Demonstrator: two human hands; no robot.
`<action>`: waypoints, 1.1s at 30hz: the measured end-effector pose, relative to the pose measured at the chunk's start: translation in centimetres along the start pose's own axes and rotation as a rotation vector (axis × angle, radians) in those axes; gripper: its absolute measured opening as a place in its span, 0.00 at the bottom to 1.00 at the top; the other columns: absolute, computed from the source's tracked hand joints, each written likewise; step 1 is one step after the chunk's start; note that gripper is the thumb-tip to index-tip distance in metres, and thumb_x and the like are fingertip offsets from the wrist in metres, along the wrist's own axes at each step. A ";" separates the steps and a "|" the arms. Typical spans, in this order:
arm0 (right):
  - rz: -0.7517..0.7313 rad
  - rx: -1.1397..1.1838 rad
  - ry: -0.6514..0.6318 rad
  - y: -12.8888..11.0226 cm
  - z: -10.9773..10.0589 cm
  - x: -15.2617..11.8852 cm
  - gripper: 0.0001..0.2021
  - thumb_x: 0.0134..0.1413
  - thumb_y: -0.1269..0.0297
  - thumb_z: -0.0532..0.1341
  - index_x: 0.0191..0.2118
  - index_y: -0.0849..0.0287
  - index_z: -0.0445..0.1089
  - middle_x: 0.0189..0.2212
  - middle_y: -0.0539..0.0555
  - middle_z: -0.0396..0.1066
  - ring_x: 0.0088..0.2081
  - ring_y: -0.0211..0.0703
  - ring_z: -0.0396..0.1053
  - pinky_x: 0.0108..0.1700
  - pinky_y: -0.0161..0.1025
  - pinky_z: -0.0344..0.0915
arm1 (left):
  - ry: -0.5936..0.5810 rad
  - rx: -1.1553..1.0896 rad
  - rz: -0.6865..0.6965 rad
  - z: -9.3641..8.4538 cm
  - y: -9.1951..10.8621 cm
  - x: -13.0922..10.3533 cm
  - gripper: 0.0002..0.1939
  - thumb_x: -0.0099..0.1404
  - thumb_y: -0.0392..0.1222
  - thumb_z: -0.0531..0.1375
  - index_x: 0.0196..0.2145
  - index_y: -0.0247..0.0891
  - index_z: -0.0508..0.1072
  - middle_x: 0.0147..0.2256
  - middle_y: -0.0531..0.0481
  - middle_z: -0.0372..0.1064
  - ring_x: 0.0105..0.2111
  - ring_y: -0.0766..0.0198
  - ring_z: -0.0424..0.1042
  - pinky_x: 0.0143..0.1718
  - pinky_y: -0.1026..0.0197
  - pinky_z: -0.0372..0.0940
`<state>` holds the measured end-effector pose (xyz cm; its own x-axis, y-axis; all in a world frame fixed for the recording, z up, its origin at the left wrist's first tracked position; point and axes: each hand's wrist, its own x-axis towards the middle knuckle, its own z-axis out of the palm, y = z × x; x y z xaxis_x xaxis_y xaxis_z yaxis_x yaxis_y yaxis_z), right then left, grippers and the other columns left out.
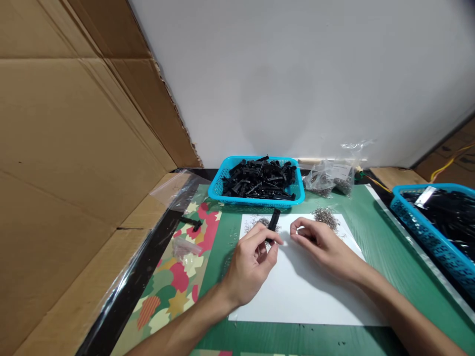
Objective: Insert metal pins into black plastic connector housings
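Note:
My left hand [252, 262] holds a black plastic part [274, 220] between its fingers, the part's far end pointing up and away. To its right, my right hand [319, 242] is closed, thumb and index finger drawn together; whatever lies between them is too small to make out. Both hands are above a white sheet of paper [297, 296]. A pile of small metal pieces [263, 222] lies behind my left hand, and another pile of small metal pieces [325, 217] is just behind my right hand.
A blue basket [256, 201] full of black parts stands at the back, beside plastic bags [339, 180] of small pieces. Another blue basket [430, 232] is at the right. A loose black part [193, 223] and a small plastic bag [185, 248] lie left. Cardboard [74, 148] rises at the left.

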<state>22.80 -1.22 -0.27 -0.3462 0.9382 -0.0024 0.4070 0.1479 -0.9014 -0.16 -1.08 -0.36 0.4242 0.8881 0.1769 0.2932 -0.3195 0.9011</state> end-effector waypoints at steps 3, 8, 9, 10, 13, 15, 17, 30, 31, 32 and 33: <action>-0.026 0.261 0.055 -0.9 0.7 -0.2 0.13 0.73 0.51 0.57 0.41 0.56 0.68 0.24 0.44 0.55 0.27 0.38 0.50 0.29 0.37 0.47 | -0.028 -0.021 -0.015 0.0 0.1 0.1 0.09 0.76 0.44 0.59 0.42 0.40 0.78 0.36 0.53 0.63 0.30 0.67 0.62 0.32 0.63 0.57; -0.071 0.364 0.068 -1.4 2.1 -0.5 0.12 0.70 0.53 0.63 0.40 0.57 0.69 0.27 0.46 0.60 0.29 0.38 0.54 0.31 0.37 0.50 | -0.076 -0.141 -0.097 0.5 0.8 -0.2 0.15 0.78 0.50 0.57 0.42 0.38 0.78 0.36 0.52 0.64 0.34 0.65 0.63 0.35 0.62 0.58; -0.074 0.368 0.067 -1.3 2.3 -0.5 0.12 0.69 0.54 0.63 0.40 0.57 0.70 0.28 0.47 0.61 0.30 0.38 0.55 0.31 0.36 0.51 | -0.078 -0.181 -0.120 0.6 1.0 -0.3 0.16 0.78 0.51 0.56 0.42 0.38 0.78 0.36 0.52 0.64 0.34 0.65 0.63 0.36 0.62 0.58; -0.079 0.369 0.068 -1.2 2.5 -0.5 0.11 0.69 0.54 0.63 0.40 0.57 0.70 0.28 0.47 0.61 0.30 0.38 0.55 0.31 0.36 0.52 | -0.080 -0.224 -0.143 0.7 1.1 -0.5 0.17 0.78 0.52 0.56 0.41 0.38 0.77 0.37 0.51 0.65 0.34 0.65 0.64 0.36 0.62 0.58; -0.102 0.351 0.102 -1.0 2.8 -0.5 0.11 0.70 0.55 0.62 0.40 0.57 0.71 0.27 0.47 0.61 0.29 0.38 0.56 0.30 0.36 0.53 | -0.087 -0.314 -0.195 0.9 1.5 -0.7 0.18 0.78 0.54 0.56 0.41 0.38 0.76 0.37 0.52 0.65 0.32 0.66 0.62 0.33 0.63 0.57; -0.115 0.314 0.130 -0.8 2.9 -0.5 0.11 0.70 0.56 0.61 0.39 0.57 0.72 0.26 0.47 0.61 0.28 0.38 0.55 0.29 0.36 0.53 | -0.087 -0.310 -0.207 0.9 1.6 -0.7 0.18 0.78 0.54 0.55 0.41 0.38 0.75 0.36 0.52 0.65 0.30 0.66 0.60 0.31 0.63 0.56; -0.126 0.261 0.153 -0.8 2.9 -0.6 0.10 0.69 0.58 0.62 0.39 0.57 0.73 0.25 0.47 0.60 0.27 0.38 0.54 0.27 0.35 0.53 | -0.081 -0.297 -0.216 0.8 1.5 -0.7 0.18 0.78 0.55 0.55 0.39 0.38 0.75 0.34 0.53 0.63 0.29 0.66 0.58 0.29 0.64 0.54; -0.641 -0.374 0.447 -0.5 3.3 0.0 0.05 0.70 0.69 0.62 0.41 0.59 0.76 0.23 0.48 0.72 0.23 0.35 0.63 0.27 0.35 0.57 | -0.066 -0.293 -0.275 0.3 0.7 0.4 0.21 0.77 0.57 0.55 0.32 0.38 0.66 0.30 0.55 0.56 0.31 0.65 0.56 0.30 0.65 0.54; -0.652 -0.414 0.458 -0.5 3.3 0.1 0.05 0.71 0.70 0.61 0.41 0.59 0.75 0.23 0.48 0.73 0.23 0.35 0.64 0.27 0.35 0.57 | -0.069 -0.278 -0.277 0.3 0.7 0.4 0.22 0.77 0.57 0.55 0.31 0.39 0.66 0.30 0.55 0.57 0.31 0.65 0.56 0.31 0.65 0.54; -0.662 -0.451 0.461 -0.4 3.4 0.1 0.06 0.71 0.70 0.61 0.41 0.59 0.74 0.24 0.49 0.74 0.23 0.36 0.64 0.27 0.36 0.57 | -0.073 -0.267 -0.277 0.3 0.7 0.4 0.22 0.77 0.57 0.55 0.31 0.39 0.65 0.30 0.55 0.57 0.31 0.65 0.57 0.31 0.65 0.54; -0.670 -0.481 0.460 -0.3 3.4 0.2 0.06 0.71 0.71 0.60 0.41 0.59 0.74 0.24 0.49 0.74 0.23 0.36 0.65 0.27 0.36 0.57 | -0.076 -0.261 -0.274 0.2 0.7 0.3 0.22 0.77 0.58 0.55 0.31 0.39 0.65 0.30 0.55 0.57 0.31 0.65 0.57 0.30 0.65 0.54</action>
<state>19.71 -2.18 -1.44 -0.3086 0.6274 0.7149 0.5846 0.7180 -0.3778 0.40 -1.08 0.27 0.4254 0.8989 -0.1050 0.1804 0.0295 0.9831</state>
